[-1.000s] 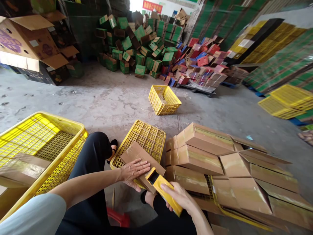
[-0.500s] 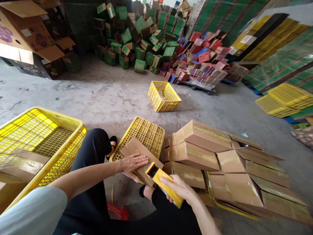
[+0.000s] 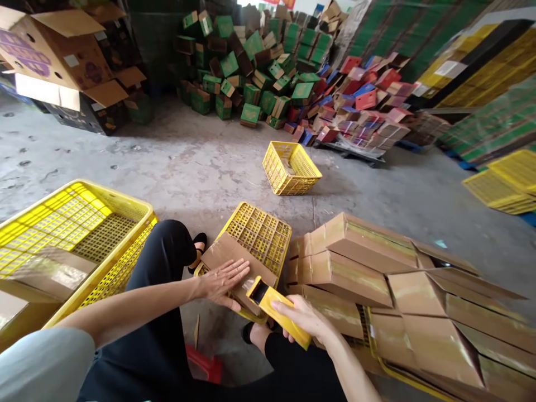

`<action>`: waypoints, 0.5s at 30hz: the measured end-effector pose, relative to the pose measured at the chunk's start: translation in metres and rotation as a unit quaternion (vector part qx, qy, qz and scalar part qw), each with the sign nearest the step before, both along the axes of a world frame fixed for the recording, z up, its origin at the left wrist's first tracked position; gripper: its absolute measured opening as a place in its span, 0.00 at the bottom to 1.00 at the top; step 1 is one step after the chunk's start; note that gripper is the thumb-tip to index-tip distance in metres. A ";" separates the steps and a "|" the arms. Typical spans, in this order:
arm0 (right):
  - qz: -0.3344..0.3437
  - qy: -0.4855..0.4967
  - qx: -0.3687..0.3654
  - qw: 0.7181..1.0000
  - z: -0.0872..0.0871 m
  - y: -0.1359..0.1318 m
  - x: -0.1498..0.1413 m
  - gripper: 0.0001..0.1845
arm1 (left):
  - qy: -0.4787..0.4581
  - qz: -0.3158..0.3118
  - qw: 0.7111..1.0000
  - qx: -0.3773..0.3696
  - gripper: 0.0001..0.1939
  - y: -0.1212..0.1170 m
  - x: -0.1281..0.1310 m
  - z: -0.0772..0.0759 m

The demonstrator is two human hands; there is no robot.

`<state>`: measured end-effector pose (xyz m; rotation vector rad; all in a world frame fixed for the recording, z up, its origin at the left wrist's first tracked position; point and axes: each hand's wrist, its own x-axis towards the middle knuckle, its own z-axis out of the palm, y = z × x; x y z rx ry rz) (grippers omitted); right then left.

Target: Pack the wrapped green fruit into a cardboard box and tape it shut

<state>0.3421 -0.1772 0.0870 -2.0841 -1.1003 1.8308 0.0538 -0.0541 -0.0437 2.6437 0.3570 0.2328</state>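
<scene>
A flat brown cardboard box (image 3: 234, 259) lies across an upturned yellow crate (image 3: 263, 237) between my legs. My left hand (image 3: 224, 283) rests flat on the box with its fingers stretched out. In my right hand (image 3: 299, 318) is a long yellow hand-held tool (image 3: 281, 310) with a dark hollow front end; its exact kind I cannot make out. That front end is over the right part of the box, close to my left fingertips. Whether it touches the cardboard I cannot tell.
Taped brown cartons (image 3: 360, 273) are stacked close on my right. A large yellow crate (image 3: 125, 215) at left holds a taped carton (image 3: 52, 273). Ahead stands a smaller yellow crate (image 3: 292, 167). Heaped green boxes (image 3: 251, 114) lie at the back. A red plastic piece (image 3: 205, 363) is below.
The whole view has shifted, so the surroundings appear further right. My left hand stays flat on the box and my right hand still holds the yellow tool over it.
</scene>
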 end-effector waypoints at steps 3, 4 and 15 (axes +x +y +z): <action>0.014 -0.006 -0.017 1.000 0.001 0.000 0.004 0.30 | -0.026 0.011 0.999 0.019 0.63 -0.019 0.004 -0.007; 0.019 -0.011 -0.020 1.000 0.002 0.001 0.004 0.30 | -0.029 0.013 0.999 0.023 0.62 -0.020 0.004 -0.009; 0.024 0.003 -0.025 0.999 0.000 -0.001 0.010 0.32 | -0.013 0.013 1.000 0.002 0.61 -0.015 0.003 -0.009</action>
